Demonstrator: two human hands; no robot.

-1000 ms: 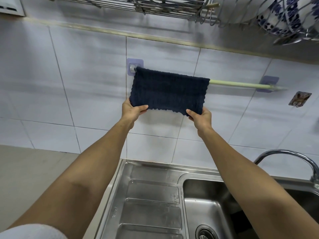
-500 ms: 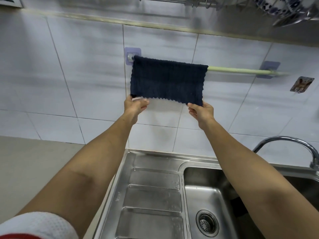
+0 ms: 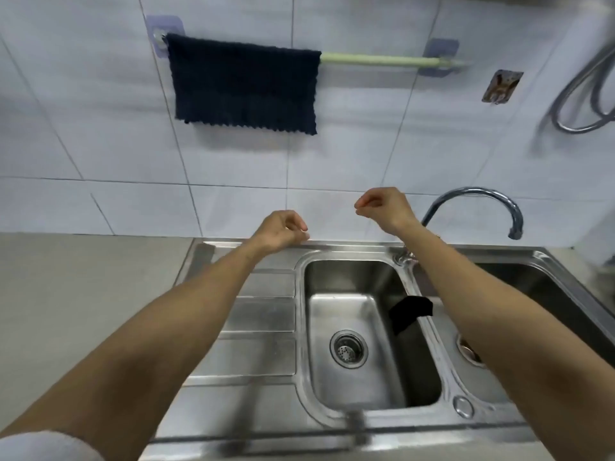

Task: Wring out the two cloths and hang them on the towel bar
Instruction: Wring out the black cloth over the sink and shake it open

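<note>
A dark blue cloth (image 3: 244,84) hangs spread over the left half of the pale green towel bar (image 3: 372,59) on the tiled wall. A second dark cloth (image 3: 410,311) lies draped over the divider between the two sink basins, partly hidden by my right forearm. My left hand (image 3: 283,230) hovers above the sink's back rim, fingers loosely curled, holding nothing. My right hand (image 3: 382,207) is higher and to the right, near the tap, fingers also curled in and empty. Both hands are well below the hung cloth.
The steel sink (image 3: 352,334) has a drainboard on the left, a drain (image 3: 348,348) in the middle basin and a second basin at right. A curved tap (image 3: 479,202) rises behind. A hose (image 3: 579,104) hangs at the right wall. Grey counter (image 3: 83,294) lies left.
Both hands have let go of the blue cloth's lower corners and dropped down toward the sink. The cloth stays on the bar. The view has tilted down, showing the second cloth.
</note>
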